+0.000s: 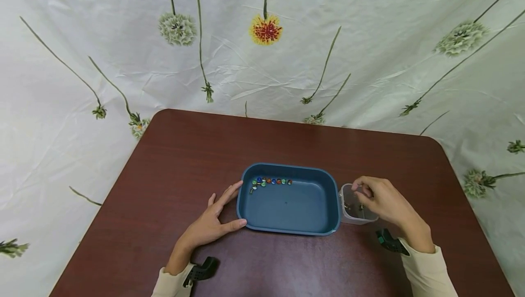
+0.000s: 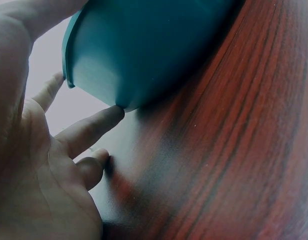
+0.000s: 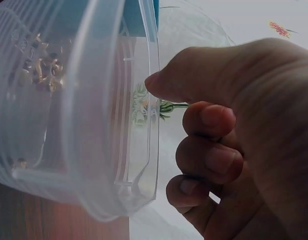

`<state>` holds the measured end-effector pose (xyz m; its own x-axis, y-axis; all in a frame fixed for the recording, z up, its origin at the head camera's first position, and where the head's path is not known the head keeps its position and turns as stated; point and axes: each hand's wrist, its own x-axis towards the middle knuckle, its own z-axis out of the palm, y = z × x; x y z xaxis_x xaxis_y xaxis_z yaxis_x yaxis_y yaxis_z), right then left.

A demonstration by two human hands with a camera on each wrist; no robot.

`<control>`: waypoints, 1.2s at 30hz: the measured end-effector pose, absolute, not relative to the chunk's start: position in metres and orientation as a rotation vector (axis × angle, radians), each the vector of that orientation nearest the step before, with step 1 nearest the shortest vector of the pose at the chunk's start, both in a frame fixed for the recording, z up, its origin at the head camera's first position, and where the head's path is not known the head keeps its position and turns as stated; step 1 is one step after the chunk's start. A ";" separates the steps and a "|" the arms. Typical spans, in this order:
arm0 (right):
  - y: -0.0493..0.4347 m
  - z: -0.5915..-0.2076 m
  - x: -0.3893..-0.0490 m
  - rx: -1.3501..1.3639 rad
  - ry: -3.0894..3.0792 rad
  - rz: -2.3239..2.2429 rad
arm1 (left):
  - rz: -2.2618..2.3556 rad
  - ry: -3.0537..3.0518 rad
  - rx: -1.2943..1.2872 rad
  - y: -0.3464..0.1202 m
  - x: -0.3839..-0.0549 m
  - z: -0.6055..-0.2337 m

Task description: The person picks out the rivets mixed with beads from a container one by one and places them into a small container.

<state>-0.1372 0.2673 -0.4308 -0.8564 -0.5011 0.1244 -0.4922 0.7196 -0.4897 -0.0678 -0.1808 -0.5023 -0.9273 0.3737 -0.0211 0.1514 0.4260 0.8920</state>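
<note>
A blue plastic tray sits on the table with several small round coloured pieces set in a row along its far left part. A few more stand below the row's left end. My left hand is spread at the tray's left end, fingertips and thumb at its rim and wall. Over a clear plastic container right of the tray is my right hand, its fingers curled and its thumb close to the hidden index finger. Small gold-coloured pieces lie inside the container. I cannot tell whether the right fingertips hold anything.
The dark red-brown table has a wood grain. Behind it hangs a white cloth printed with flowers. The container stands right against the tray's right end. Each wrist wears a black device, the left one resting low near the table.
</note>
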 end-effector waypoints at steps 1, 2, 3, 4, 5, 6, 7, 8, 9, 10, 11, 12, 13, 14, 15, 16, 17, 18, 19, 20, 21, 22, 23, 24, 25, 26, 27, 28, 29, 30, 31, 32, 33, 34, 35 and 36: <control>0.267 -0.431 -0.137 -0.837 2.899 -0.818 | 1.505 2.465 0.461 -0.181 -0.068 -0.502; 0.267 -0.431 -0.137 -0.836 2.900 -0.820 | 1.504 2.467 0.461 -0.181 -0.068 -0.502; 0.267 -0.431 -0.137 -0.836 2.900 -0.820 | 1.504 2.467 0.462 -0.181 -0.068 -0.502; 0.267 -0.431 -0.138 -0.836 2.898 -0.820 | 1.506 2.468 0.464 -0.181 -0.068 -0.503; 0.266 -0.431 -0.138 -0.834 2.896 -0.819 | 1.506 2.467 0.466 -0.181 -0.068 -0.503; 0.266 -0.431 -0.138 -0.830 2.893 -0.818 | 1.508 2.466 0.468 -0.181 -0.068 -0.503; 0.265 -0.431 -0.138 -0.823 2.890 -0.817 | 1.509 2.466 0.471 -0.181 -0.067 -0.503; 0.265 -0.431 -0.138 -0.816 2.886 -0.816 | 1.510 2.465 0.471 -0.181 -0.067 -0.503; 0.264 -0.431 -0.138 -0.809 2.880 -0.814 | 1.511 2.465 0.472 -0.181 -0.067 -0.503; 0.263 -0.431 -0.138 -0.802 2.876 -0.813 | 1.511 2.465 0.471 -0.181 -0.067 -0.503; 0.263 -0.431 -0.138 -0.797 2.874 -0.811 | 1.511 2.465 0.471 -0.181 -0.067 -0.503; 0.262 -0.431 -0.138 -0.793 2.871 -0.811 | 1.511 2.466 0.470 -0.181 -0.067 -0.503; 0.262 -0.431 -0.138 -0.792 2.869 -0.810 | 1.510 2.467 0.470 -0.181 -0.067 -0.503; 0.261 -0.431 -0.138 -0.792 2.868 -0.809 | 1.510 2.468 0.469 -0.181 -0.067 -0.503; 0.260 -0.431 -0.139 -0.794 2.866 -0.808 | 1.511 2.468 0.469 -0.181 -0.067 -0.503; 0.260 -0.431 -0.139 -0.796 2.866 -0.807 | 1.511 2.469 0.470 -0.181 -0.067 -0.503; 0.259 -0.431 -0.139 -0.799 2.866 -0.808 | 1.511 2.470 0.472 -0.181 -0.067 -0.503; 0.259 -0.431 -0.139 -0.803 2.867 -0.809 | 1.510 2.470 0.473 -0.181 -0.067 -0.503; 0.258 -0.431 -0.139 -0.808 2.868 -0.809 | 1.510 2.471 0.473 -0.181 -0.067 -0.504; 0.258 -0.431 -0.139 -0.813 2.869 -0.811 | 1.508 2.471 0.470 -0.181 -0.067 -0.504; 0.257 -0.430 -0.139 -0.825 2.869 -0.813 | 1.508 2.472 0.471 -0.182 -0.067 -0.504; 0.256 -0.431 -0.140 -0.833 2.870 -0.812 | 1.506 2.475 0.473 -0.182 -0.067 -0.504; 0.255 -0.431 -0.140 -0.839 2.870 -0.812 | 1.504 2.475 0.470 -0.182 -0.067 -0.505; 0.254 -0.430 -0.140 -0.843 2.871 -0.812 | 1.502 2.477 0.470 -0.182 -0.067 -0.505; 0.253 -0.430 -0.140 -0.843 2.868 -0.812 | 1.502 2.477 0.467 -0.182 -0.067 -0.505; 0.252 -0.430 -0.141 -0.842 2.867 -0.811 | 1.501 2.477 0.465 -0.182 -0.068 -0.506; 0.250 -0.430 -0.141 -0.840 2.863 -0.812 | 1.503 2.476 0.467 -0.182 -0.068 -0.506; 0.249 -0.430 -0.142 -0.832 2.861 -0.810 | 1.503 2.475 0.467 -0.182 -0.068 -0.506; 0.248 -0.429 -0.142 -0.830 2.857 -0.810 | 1.505 2.473 0.466 -0.182 -0.068 -0.506; 0.247 -0.429 -0.143 -0.830 2.854 -0.809 | 1.507 2.472 0.471 -0.182 -0.068 -0.506; 0.246 -0.429 -0.143 -0.831 2.852 -0.806 | 1.510 2.469 0.470 -0.182 -0.068 -0.506; 0.245 -0.429 -0.144 -0.836 2.854 -0.804 | 1.511 2.470 0.474 -0.182 -0.068 -0.506; 0.244 -0.429 -0.144 -0.842 2.854 -0.801 | 1.511 2.471 0.478 -0.182 -0.068 -0.506; 0.243 -0.429 -0.145 -0.848 2.856 -0.797 | 1.510 2.472 0.479 -0.182 -0.068 -0.505; 0.242 -0.429 -0.145 -0.859 2.858 -0.796 | 1.508 2.472 0.476 -0.182 -0.068 -0.505; 0.241 -0.429 -0.145 -0.866 2.861 -0.796 | 1.506 2.472 0.475 -0.182 -0.068 -0.505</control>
